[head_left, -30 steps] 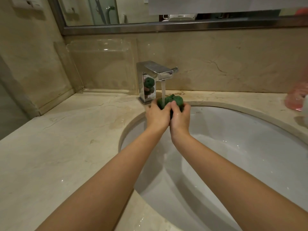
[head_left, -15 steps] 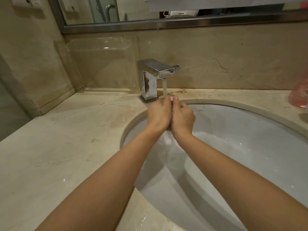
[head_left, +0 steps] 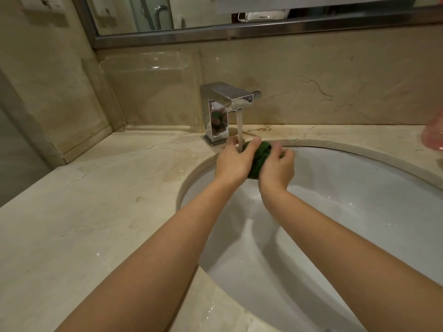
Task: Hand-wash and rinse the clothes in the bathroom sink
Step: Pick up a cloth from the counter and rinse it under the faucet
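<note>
The green cloth [head_left: 260, 159] sits squeezed between both hands — left hand [head_left: 233, 161] and right hand [head_left: 276, 168] curl round it, just right of the water [head_left: 239, 130] — it should go left.

Bathroom: sink [head_left: 359, 212], tap [head_left: 225, 109], mirror [head_left: 215, 13].

Cloth [head_left: 260, 157]: dark green
Sink [head_left: 359, 212]: white
Countertop [head_left: 84, 212]: beige marble with brown veins
Tap [head_left: 225, 109]: shiny chrome
Object at the countertop's right edge [head_left: 434, 134]: translucent pink
</note>
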Tool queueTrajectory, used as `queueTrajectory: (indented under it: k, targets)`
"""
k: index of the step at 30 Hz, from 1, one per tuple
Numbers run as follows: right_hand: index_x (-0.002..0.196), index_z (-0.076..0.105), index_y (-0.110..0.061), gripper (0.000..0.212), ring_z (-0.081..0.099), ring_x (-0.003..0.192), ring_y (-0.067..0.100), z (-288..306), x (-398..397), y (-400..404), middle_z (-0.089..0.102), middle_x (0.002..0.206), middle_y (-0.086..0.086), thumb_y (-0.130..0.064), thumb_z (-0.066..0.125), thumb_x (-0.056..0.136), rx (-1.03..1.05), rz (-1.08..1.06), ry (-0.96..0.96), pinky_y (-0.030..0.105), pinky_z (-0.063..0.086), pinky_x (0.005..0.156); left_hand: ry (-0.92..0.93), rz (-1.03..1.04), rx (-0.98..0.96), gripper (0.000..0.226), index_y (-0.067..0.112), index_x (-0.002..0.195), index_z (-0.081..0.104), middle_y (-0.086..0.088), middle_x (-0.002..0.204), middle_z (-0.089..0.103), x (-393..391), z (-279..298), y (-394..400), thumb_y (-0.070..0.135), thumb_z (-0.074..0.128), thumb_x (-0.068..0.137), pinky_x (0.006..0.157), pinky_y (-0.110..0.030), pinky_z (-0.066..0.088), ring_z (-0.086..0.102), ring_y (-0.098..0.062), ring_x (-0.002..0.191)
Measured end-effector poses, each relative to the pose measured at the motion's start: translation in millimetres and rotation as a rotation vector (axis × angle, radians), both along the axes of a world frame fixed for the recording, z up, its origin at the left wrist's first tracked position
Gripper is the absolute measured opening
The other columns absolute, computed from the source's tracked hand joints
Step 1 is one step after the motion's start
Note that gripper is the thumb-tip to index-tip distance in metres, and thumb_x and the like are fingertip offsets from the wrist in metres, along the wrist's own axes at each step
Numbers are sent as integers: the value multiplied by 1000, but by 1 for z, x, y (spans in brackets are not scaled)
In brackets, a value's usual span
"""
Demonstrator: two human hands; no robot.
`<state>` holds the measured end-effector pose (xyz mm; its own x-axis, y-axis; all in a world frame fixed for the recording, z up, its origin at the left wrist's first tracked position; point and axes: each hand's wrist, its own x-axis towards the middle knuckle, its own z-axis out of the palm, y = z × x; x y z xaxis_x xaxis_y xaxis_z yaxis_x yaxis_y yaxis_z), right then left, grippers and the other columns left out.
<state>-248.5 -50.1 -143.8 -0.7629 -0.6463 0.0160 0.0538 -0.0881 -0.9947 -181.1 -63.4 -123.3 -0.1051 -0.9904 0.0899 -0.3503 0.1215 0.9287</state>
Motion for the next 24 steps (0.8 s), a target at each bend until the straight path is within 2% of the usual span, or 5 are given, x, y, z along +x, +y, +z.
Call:
queueTrajectory:
  k: [6, 10, 13, 18, 24]
  targets:
    - [102, 43, -14, 27, 53, 83, 16, 4, -2, 0, 53, 98, 3, -41, 42, 101, -11, -7, -111, 23, 42, 61, 0, -15, -14, 38, 14, 124, 47, -7, 116, 61, -1, -2, 0, 33, 61, 94, 69, -37, 61, 64, -25, 104]
    - [81, 56, -23, 27, 60, 82, 13, 1, -7, 0, 63, 92, 1, -47, 54, 94, 7, 219, -114, 28, 50, 69, 137, 92, -183, 37, 14, 126, 48, 2, 110, 58, 3, 4, 3, 12, 64, 92, 90, -23, 50, 57, -11, 105]
    - [101, 56, -17, 30, 63, 90, 16, 2, -7, 3, 64, 101, 4, -45, 60, 91, -79, 355, -222, 37, 58, 70, 264, 127, -307, 52, 15, 131, 47, 7, 111, 56, 6, 8, 7, 8, 71, 85, 87, -13, 46, 55, -4, 101]
    - [108, 67, -19, 26, 66, 95, 21, 0, 1, 3, 70, 102, 5, -39, 55, 96, -59, 438, -243, 41, 59, 74, 221, 142, -318, 33, 16, 120, 51, 2, 117, 55, 3, 7, 8, 18, 65, 90, 100, -32, 47, 55, -12, 109]
    - [115, 57, -12, 23, 56, 83, 11, -4, 1, -2, 60, 97, -3, -28, 50, 100, -91, 121, 114, 6, 42, 60, 28, 151, -172, 54, 8, 129, 42, -5, 129, 41, -2, 3, 5, 37, 63, 89, 109, -34, 33, 37, -21, 126]
